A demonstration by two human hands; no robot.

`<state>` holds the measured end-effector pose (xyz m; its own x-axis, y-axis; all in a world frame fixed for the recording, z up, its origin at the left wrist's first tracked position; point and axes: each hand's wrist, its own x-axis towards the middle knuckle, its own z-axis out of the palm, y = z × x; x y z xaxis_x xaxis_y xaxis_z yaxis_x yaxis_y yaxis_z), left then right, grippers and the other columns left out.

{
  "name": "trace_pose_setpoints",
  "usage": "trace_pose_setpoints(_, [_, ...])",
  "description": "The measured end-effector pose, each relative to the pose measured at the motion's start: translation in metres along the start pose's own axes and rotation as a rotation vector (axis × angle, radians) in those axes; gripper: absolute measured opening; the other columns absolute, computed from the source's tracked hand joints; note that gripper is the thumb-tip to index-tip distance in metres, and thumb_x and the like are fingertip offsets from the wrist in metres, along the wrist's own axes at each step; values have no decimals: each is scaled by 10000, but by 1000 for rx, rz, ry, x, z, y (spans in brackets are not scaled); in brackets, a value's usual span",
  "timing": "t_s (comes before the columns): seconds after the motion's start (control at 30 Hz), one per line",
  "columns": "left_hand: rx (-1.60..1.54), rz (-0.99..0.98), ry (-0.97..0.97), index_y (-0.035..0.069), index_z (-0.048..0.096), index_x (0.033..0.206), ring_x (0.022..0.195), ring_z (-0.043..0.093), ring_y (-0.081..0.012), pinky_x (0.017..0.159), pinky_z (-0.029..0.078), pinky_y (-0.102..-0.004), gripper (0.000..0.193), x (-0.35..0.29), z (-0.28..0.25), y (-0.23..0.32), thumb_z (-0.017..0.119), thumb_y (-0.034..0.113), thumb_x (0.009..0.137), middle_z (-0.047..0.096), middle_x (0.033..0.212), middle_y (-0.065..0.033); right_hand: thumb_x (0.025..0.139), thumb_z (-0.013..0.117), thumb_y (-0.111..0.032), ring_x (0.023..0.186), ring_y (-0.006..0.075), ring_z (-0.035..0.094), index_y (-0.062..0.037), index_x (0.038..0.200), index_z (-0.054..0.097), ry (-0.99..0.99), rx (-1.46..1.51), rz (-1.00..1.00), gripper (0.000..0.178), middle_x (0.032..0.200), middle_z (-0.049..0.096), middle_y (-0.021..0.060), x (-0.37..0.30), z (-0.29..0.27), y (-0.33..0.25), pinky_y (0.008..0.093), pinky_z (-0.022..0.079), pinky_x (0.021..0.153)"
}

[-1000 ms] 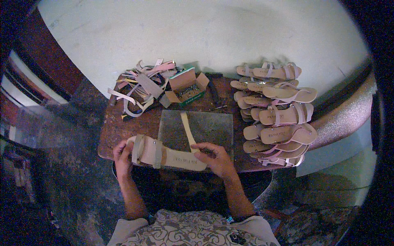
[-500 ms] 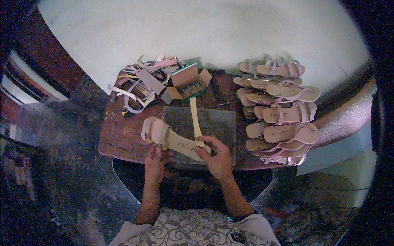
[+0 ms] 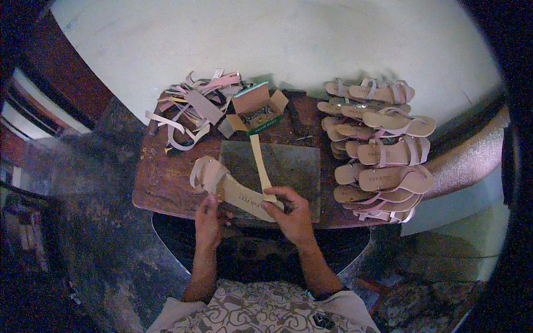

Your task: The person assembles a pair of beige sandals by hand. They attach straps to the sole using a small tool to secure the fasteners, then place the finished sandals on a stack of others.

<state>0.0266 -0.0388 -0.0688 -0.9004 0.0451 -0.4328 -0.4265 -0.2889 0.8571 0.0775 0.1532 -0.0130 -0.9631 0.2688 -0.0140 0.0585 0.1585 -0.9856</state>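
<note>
A beige sandal (image 3: 240,195) with pale straps at its toe end is held slantwise over the near edge of a dark slab (image 3: 294,166). My right hand (image 3: 291,213) is closed on the sandal's heel end, thumb on top. The same fingers also pinch the near end of a narrow pale-yellow strip (image 3: 259,158), which reaches away toward an open carton. My left hand (image 3: 209,222) is closed at the near side of the sandal's straps, thumb and forefinger pressed at their edge. Its other fingers are curled under, partly hidden.
The small open carton (image 3: 252,105) of little metal pieces stands at the back of the brown table (image 3: 166,186). Left of it lies a tangled heap of straps (image 3: 197,105). Several sandals (image 3: 383,150) are stacked along the right side. A pale wall (image 3: 277,39) rises behind.
The far end of the pale-yellow strip has swung slightly left. The sandal has shifted a little, and both hands keep nearly the same places.
</note>
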Motion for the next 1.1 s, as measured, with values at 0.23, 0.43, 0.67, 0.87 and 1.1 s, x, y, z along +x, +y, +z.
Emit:
trace_pose_setpoints(0.23, [-51,-68,-49,12,526,1098,584,594,-183,467,458,-297,602,9,-9,-2,379,573,937,608,879,-92,771,729,-72,948,159,609,-40,1027,647,-45,14,9,270,1027,651,74,-1,-1,2,293,482,846])
trace_pose_setpoints(0.43, [-168,-51,-311,18,489,1184,805,629,-212,632,528,-343,524,-2,-2,-26,439,482,946,611,1002,-127,768,733,-76,950,157,609,-37,1044,638,-7,-47,61,294,1024,653,73,1,-1,-11,290,490,829])
trace_pose_setpoints(0.67, [-614,-118,-369,33,442,1266,1033,589,-253,876,503,-410,391,0,28,-12,548,193,926,587,1138,-139,790,710,-84,911,149,617,-43,1056,648,-57,52,59,277,985,664,67,2,-2,-2,283,490,811])
trace_pose_setpoints(0.87, [-474,-39,-444,16,426,1272,1005,611,-278,799,566,-415,444,-1,16,-6,606,84,872,579,1143,-152,826,667,-90,857,123,609,-25,1041,652,107,90,67,225,908,668,64,12,-21,-10,267,481,784])
trace_pose_setpoints(1.1, [-196,34,-396,1,456,1223,910,641,-259,705,596,-380,447,-16,22,-10,652,17,822,598,1078,-145,799,684,-91,797,113,600,-24,971,654,-34,143,133,187,849,661,37,27,-21,-24,264,470,744])
